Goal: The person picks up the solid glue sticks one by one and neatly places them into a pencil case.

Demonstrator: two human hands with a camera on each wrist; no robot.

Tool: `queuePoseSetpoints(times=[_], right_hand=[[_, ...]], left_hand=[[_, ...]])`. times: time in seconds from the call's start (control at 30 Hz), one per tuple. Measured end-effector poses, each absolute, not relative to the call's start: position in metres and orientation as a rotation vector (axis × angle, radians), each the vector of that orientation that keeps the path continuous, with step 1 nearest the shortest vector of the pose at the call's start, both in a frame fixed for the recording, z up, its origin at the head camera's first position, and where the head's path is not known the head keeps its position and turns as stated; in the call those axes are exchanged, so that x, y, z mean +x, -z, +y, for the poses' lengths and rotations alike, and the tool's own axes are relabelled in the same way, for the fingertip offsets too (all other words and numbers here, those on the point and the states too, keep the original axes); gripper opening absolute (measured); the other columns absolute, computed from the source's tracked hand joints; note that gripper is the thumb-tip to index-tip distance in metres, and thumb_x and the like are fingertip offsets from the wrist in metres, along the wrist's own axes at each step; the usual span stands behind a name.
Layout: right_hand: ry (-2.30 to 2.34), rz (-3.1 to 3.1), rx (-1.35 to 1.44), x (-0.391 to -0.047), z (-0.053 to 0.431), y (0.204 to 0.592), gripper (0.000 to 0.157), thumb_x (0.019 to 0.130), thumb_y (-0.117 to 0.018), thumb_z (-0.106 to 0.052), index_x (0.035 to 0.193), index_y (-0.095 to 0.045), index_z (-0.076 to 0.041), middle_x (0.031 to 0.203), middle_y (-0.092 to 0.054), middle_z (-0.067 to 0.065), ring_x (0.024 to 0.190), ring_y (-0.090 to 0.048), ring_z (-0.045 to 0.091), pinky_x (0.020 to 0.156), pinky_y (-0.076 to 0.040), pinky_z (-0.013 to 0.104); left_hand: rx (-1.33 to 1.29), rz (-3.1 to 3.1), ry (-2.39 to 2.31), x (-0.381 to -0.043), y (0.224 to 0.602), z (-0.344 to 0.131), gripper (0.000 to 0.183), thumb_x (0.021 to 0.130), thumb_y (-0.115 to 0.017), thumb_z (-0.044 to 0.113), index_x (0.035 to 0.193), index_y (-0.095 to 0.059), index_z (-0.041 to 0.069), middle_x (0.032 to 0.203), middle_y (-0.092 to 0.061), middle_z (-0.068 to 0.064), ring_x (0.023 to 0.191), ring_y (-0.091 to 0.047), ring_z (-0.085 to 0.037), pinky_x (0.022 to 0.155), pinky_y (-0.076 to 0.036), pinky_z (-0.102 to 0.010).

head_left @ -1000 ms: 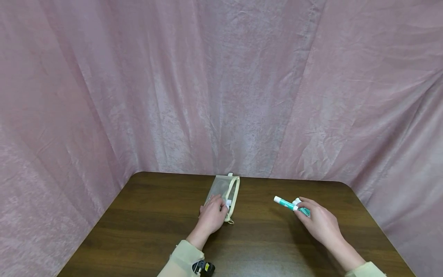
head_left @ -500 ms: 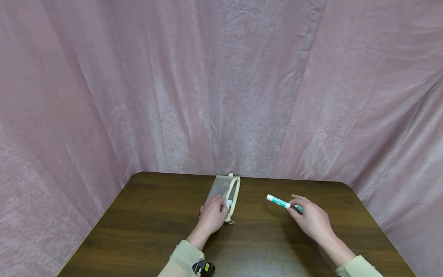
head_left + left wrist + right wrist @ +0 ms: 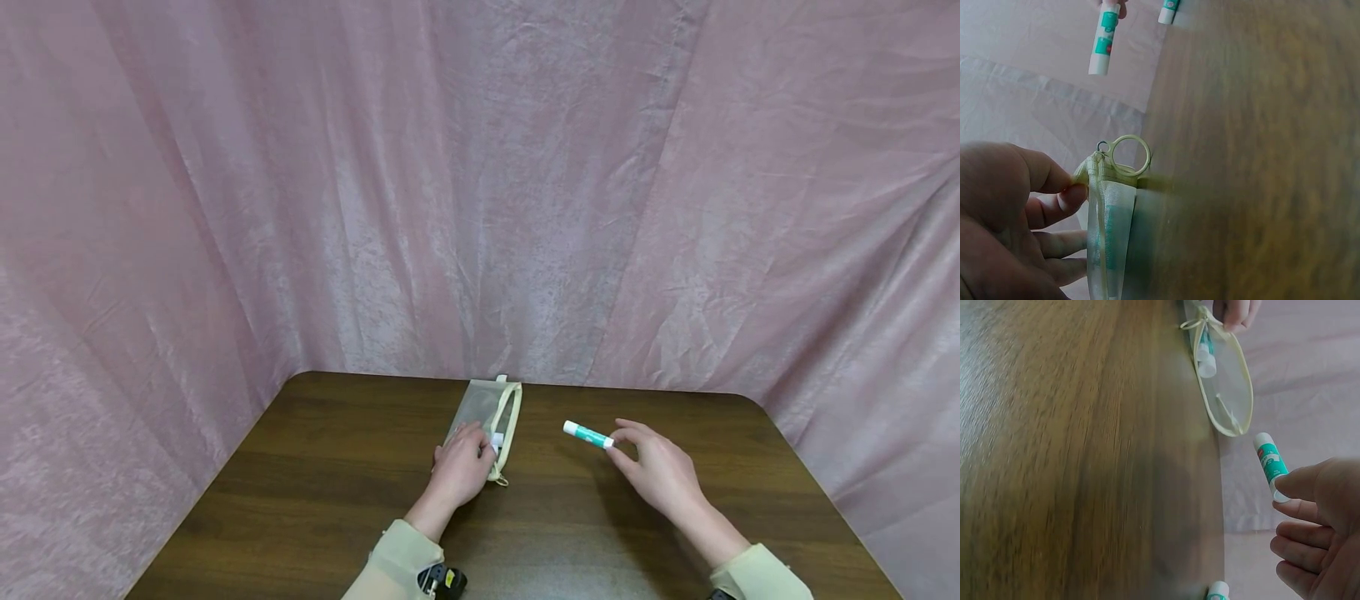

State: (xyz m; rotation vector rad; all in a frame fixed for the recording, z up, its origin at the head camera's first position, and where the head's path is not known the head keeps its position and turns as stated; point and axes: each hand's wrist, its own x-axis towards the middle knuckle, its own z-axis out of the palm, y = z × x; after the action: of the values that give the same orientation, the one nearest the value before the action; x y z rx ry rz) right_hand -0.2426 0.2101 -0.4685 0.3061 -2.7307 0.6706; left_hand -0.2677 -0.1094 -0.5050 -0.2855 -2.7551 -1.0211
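Between thumb and index finger my right hand [image 3: 658,473] pinches one end of a green-and-white glue stick [image 3: 588,435], held above the table with its free end pointing left. My left hand [image 3: 459,468] pinches the rim of a sheer zip pouch [image 3: 472,403] with cream trim. The pouch's mouth gapes toward the right hand, and a gap separates it from the held stick. Inside the pouch lies another glue stick [image 3: 1207,362], near the end with the ring pull [image 3: 1130,156]. A loose glue stick [image 3: 1217,591] shows at the right wrist view's lower edge; the right hand hides it from the head view.
The brown wooden table [image 3: 322,467] has rounded far corners. Pink curtains [image 3: 525,192] hang close behind its far edge and along the sides. A small black device [image 3: 442,579] sits at the left sleeve's cuff.
My right hand has moved left with the glue stick, closer to the pouch. The loose glue stick has passed out of sight behind it in the head view. The left hand stays in place.
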Motion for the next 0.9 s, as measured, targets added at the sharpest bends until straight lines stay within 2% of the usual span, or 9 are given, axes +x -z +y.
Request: queuePoseSetpoints(times=[0.17,0.27,0.33,0.4,0.57,0.73,0.9], right_hand=[[-0.685,-2.717,0.322,-0.245,0.203,0.471,0.012,0.100,-0.081,-0.023,0.109,-0.082,-0.016,0.144,-0.072,0.012,0.122,-0.073,0.041,0.093,-0.059,0.062],[-0.697,-2.726,0.327,-0.248,0.198,0.472,0.012,0.099,-0.081,-0.023,0.110,-0.081,-0.016,0.144,-0.073,0.011,0.097,-0.076,0.030,0.081,-0.061,0.050],[-0.703,-2.733,0.334,-0.250,0.195,0.473,0.013,0.099,-0.082,-0.022,0.110,-0.081,-0.015,0.144,-0.072,0.012,0.079,-0.070,0.023,0.065,-0.055,0.039],[-0.706,-2.726,0.353,-0.253,0.191,0.474,0.014,0.099,-0.083,-0.021,0.110,-0.082,-0.014,0.144,-0.072,0.013,0.077,-0.068,0.021,0.057,-0.047,0.033],[-0.683,-2.709,0.388,-0.258,0.183,0.476,0.013,0.098,-0.084,-0.020,0.109,-0.082,-0.014,0.141,-0.073,0.014,0.106,-0.077,0.035,0.063,-0.051,0.034],[-0.693,-2.719,0.409,-0.262,0.174,0.477,0.012,0.098,-0.084,-0.021,0.108,-0.081,-0.015,0.142,-0.073,0.013,0.111,-0.076,0.038,0.067,-0.057,0.042],[-0.685,-2.715,0.421,-0.266,0.165,0.478,0.010,0.098,-0.084,-0.023,0.106,-0.081,-0.017,0.141,-0.074,0.012,0.121,-0.074,0.038,0.080,-0.061,0.051]], left_hand=[[-0.285,-2.759,1.020,-0.267,0.504,-0.110,0.022,0.099,-0.061,0.012,0.078,-0.057,0.015,0.153,-0.062,-0.024,0.152,-0.047,-0.050,0.106,-0.031,-0.091],[-0.287,-2.764,1.020,-0.266,0.503,-0.109,0.022,0.099,-0.061,0.012,0.078,-0.058,0.015,0.154,-0.062,-0.024,0.152,-0.047,-0.050,0.107,-0.031,-0.091],[-0.294,-2.761,1.016,-0.266,0.503,-0.109,0.022,0.099,-0.061,0.011,0.078,-0.057,0.015,0.153,-0.062,-0.025,0.152,-0.047,-0.051,0.106,-0.031,-0.091],[-0.302,-2.752,1.013,-0.266,0.503,-0.109,0.022,0.099,-0.062,0.011,0.078,-0.057,0.015,0.152,-0.062,-0.025,0.151,-0.048,-0.052,0.106,-0.031,-0.091],[-0.318,-2.698,1.025,-0.269,0.509,-0.110,0.022,0.098,-0.061,0.012,0.077,-0.054,0.014,0.149,-0.064,-0.026,0.148,-0.050,-0.055,0.103,-0.031,-0.094],[-0.299,-2.649,1.031,-0.280,0.532,-0.110,0.024,0.097,-0.060,0.017,0.075,-0.052,0.019,0.149,-0.066,-0.022,0.148,-0.051,-0.052,0.101,-0.031,-0.095],[-0.293,-2.620,1.038,-0.288,0.543,-0.110,0.025,0.096,-0.062,0.018,0.073,-0.052,0.021,0.148,-0.067,-0.021,0.148,-0.051,-0.051,0.101,-0.031,-0.095]])
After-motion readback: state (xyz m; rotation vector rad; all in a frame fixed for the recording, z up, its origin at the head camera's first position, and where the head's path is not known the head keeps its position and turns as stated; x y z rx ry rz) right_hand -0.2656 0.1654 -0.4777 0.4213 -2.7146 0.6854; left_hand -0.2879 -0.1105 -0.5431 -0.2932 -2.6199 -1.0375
